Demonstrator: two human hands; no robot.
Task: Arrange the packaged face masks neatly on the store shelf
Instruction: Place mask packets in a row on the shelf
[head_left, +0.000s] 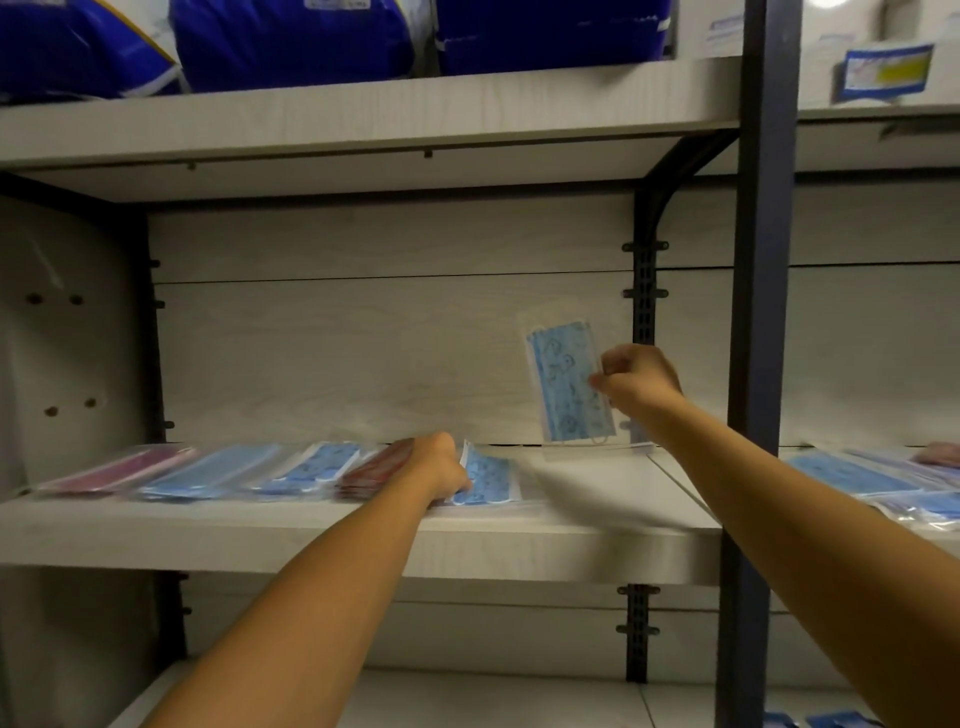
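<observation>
While right hand pinches upright mask pack, long axis vertical, left hand presses shelf pack.

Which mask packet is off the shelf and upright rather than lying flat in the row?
The blue patterned packet pinched in the right hand, held upright above the shelf. The other packets lie flat.

Open gap on the middle shelf between the printed blue mask pack under the left hand and the dark upright post. Partly filled above by the upright mask pack pinched in the right hand. Left stretch blocked by a row of flat packs. Overhead bounded by the upper shelf.
</observation>
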